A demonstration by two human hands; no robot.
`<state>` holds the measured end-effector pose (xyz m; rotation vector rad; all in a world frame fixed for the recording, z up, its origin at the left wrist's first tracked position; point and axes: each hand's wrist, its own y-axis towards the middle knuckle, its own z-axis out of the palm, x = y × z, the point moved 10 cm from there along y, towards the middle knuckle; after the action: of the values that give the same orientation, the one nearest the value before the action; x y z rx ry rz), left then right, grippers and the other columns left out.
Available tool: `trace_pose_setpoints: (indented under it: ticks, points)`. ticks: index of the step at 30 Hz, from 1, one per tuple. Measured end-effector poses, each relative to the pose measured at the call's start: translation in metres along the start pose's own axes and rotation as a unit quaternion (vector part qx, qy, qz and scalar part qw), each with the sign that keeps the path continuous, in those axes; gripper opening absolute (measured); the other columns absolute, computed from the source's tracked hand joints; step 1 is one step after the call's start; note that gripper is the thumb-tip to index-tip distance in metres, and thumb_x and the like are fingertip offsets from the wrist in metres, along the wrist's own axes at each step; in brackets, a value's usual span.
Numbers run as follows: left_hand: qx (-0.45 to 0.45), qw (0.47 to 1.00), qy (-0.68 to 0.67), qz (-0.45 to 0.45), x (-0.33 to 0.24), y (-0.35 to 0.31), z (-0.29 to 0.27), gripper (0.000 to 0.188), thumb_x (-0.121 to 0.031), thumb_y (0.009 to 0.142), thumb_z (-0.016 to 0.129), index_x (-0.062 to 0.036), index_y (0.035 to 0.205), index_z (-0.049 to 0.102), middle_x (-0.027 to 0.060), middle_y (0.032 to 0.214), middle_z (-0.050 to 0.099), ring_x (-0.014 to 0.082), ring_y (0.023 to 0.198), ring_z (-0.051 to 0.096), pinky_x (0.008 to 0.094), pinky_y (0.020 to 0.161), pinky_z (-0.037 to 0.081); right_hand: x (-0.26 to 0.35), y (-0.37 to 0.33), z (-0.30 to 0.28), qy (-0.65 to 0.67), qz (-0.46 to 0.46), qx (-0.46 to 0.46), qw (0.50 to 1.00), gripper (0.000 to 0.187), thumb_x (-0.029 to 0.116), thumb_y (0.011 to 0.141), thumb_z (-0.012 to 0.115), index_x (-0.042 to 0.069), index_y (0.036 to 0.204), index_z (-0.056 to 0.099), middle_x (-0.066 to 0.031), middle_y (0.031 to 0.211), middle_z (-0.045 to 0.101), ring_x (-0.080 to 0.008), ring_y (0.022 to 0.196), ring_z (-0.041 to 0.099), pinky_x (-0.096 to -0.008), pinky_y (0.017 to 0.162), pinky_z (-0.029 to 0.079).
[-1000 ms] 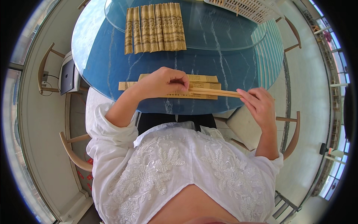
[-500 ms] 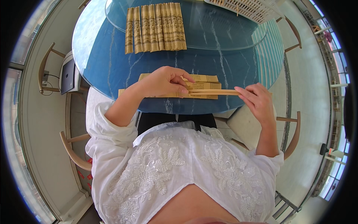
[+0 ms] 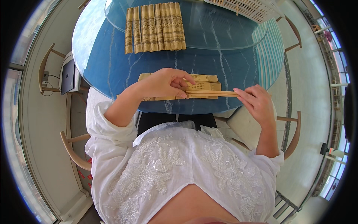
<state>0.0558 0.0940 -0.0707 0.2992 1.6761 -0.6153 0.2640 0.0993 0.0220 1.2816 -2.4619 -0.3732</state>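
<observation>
Holding a pair of light wooden chopsticks (image 3: 212, 93) roughly level in front of the body, above the near part of the blue bench (image 3: 233, 69). Right hand (image 3: 257, 99): fingers pinched around the right end of the chopsticks, thumb against the forefinger side. Left hand (image 3: 166, 83): over the left end, thumb tip at the sticks, forefinger extended and lifted apart; cannot tell whether the fingers grip that end.

Beneath the chopsticks and left hand, flat tan paper sleeves (image 3: 203, 78) lie crosswise on the bench, partly hidden by the hand. Farther off, a row of patterned wrappers (image 3: 154, 28) lies side by side, overlapping the edge of a round glass disc (image 3: 223, 42). White slotted basket (image 3: 253, 11) at the far right of the disc.
</observation>
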Motion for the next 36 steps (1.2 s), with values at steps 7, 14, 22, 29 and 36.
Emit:
trace_pose_setpoints:
  ticks: [7,14,22,29,36]
  points:
    - [0.014,0.999,0.038,0.018,-0.011,-0.002,0.008,0.023,0.001,0.083,0.072,-0.0002,0.106,0.067,0.0079,0.101,0.07,0.012,0.092,0.068,0.0212,0.08,0.053,-0.003,-0.002,-0.003,0.029,0.015,0.019,0.999,0.024,0.013,0.08,0.074,0.016,0.104,0.075,-0.0005,0.069,0.052,-0.0169,0.063,0.052,-0.0315,0.054,0.041]
    - [0.016,0.993,0.108,0.043,-0.015,-0.004,0.009,0.011,-0.004,0.082,0.072,-0.0002,0.093,0.07,0.0066,0.09,0.071,0.0121,0.083,0.067,0.0238,0.075,0.052,0.001,-0.002,-0.005,0.025,0.008,0.026,0.999,0.024,0.013,0.08,0.073,0.016,0.104,0.075,-0.0005,0.069,0.053,-0.017,0.063,0.051,-0.0317,0.054,0.041]
    - [-0.009,0.987,0.145,0.075,-0.019,-0.001,0.008,0.011,-0.005,0.083,0.071,0.0012,0.09,0.068,0.009,0.083,0.069,0.0156,0.076,0.066,0.0284,0.071,0.051,0.006,-0.001,-0.004,0.01,0.0,0.019,1.0,0.026,0.013,0.079,0.074,0.016,0.105,0.074,-0.0004,0.069,0.052,-0.0171,0.063,0.05,-0.0318,0.054,0.041]
    - [-0.024,0.991,0.126,0.041,-0.018,0.001,0.006,0.013,-0.005,0.083,0.073,-0.0009,0.094,0.068,0.0065,0.085,0.068,0.0127,0.083,0.065,0.024,0.074,0.051,0.016,-0.001,0.011,0.02,-0.015,-0.038,0.999,0.032,0.012,0.077,0.075,0.017,0.108,0.073,-0.0002,0.071,0.051,-0.0172,0.063,0.049,-0.0318,0.056,0.041]
    - [-0.045,0.993,0.079,0.07,-0.031,0.004,0.009,0.034,-0.008,0.084,0.073,-0.0018,0.117,0.064,0.0094,0.092,0.07,0.0122,0.086,0.066,0.024,0.079,0.052,0.034,0.011,0.038,0.024,-0.039,-0.06,0.997,0.036,0.014,0.075,0.077,0.016,0.11,0.071,0.0003,0.072,0.051,-0.0173,0.065,0.051,-0.0307,0.056,0.043]
